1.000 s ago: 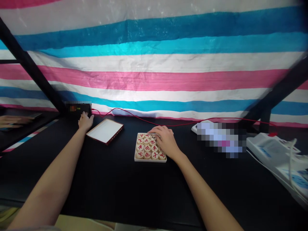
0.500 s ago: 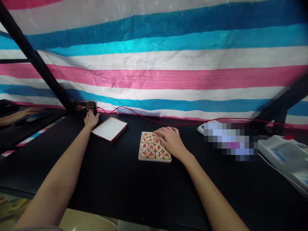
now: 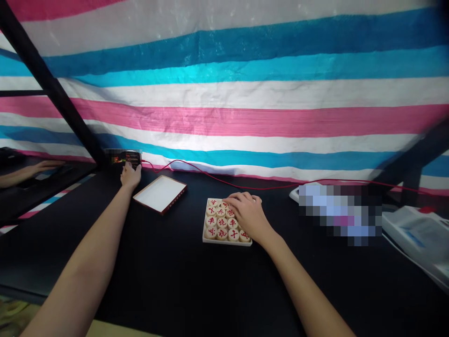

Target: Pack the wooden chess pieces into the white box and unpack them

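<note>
At the back left, my left hand [image 3: 130,177] is at the lower right of a dark smartphone [image 3: 133,158] with a lit screen. One finger lies over the screen and the thumb is by its edge. My right hand [image 3: 248,213] rests palm down across the upper right of a shallow white box [image 3: 228,242], fingers stretched out and slightly bent. Round cream Chinese chess pieces [image 3: 222,223] with red characters stand in rows in the box. Those beneath the hand are hidden. Between the hands, the open box lid [image 3: 159,194] lies with its white inside up.
A red cable [image 3: 217,178] runs from the smartphone along the striped tarp [image 3: 224,119]. White pixelated items [image 3: 326,208] and a pale plastic-wrapped object [image 3: 417,238] lie on the right of the black table [image 3: 168,281]. Another person's hand [image 3: 45,166] is at far left, beyond a black post [image 3: 72,110].
The smartphone's screen shows more plainly, and my left hand has shifted slightly. My right hand stays over the chess pieces. The whole view has tilted a little upward.
</note>
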A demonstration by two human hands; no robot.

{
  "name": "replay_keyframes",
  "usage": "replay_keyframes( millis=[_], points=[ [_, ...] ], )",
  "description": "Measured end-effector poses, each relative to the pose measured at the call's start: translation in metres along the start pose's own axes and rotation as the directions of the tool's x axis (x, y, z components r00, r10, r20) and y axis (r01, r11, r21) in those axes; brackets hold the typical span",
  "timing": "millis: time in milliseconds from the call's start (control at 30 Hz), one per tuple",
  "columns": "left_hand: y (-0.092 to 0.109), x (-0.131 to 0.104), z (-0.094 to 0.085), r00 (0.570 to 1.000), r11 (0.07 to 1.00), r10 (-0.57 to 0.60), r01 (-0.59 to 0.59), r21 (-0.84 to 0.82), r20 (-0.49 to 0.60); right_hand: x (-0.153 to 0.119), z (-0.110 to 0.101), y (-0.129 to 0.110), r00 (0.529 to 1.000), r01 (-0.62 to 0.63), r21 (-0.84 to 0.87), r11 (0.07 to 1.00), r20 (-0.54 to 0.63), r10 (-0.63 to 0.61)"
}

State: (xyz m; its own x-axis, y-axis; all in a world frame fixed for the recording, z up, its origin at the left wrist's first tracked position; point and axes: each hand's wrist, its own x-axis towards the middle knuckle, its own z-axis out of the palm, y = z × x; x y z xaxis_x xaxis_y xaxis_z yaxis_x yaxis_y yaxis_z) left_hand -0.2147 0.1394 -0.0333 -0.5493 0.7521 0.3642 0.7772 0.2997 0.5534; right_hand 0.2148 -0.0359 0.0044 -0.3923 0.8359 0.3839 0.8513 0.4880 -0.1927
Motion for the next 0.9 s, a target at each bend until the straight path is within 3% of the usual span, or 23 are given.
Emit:
replay_keyframes(
  millis=[167, 533, 900],
  points=[
    [-0.0004, 0.0035, 0.0012, 0.995, 0.997, -0.066, 0.068, -0.025, 0.073, 0.0002, -0.0015, -0.0016, 1.0, -0.009, 0.007, 1.0, 0.015, 0.009],
    [-0.0042, 0.0049, -0.0035, 0.986, 0.978, -0.164, 0.166, -0.125, 0.024, 0.0017, -0.0032, -0.0036, 1.0, -0.03, -0.022, 0.999, -0.011, 0.03],
    [-0.0025, 0.0044, -0.0036, 0.987, 0.98, -0.157, 0.159, -0.123, 0.023, 0.001, 0.0, -0.0029, 0.999, -0.052, -0.033, 0.998, -0.016, 0.052]
  ],
)
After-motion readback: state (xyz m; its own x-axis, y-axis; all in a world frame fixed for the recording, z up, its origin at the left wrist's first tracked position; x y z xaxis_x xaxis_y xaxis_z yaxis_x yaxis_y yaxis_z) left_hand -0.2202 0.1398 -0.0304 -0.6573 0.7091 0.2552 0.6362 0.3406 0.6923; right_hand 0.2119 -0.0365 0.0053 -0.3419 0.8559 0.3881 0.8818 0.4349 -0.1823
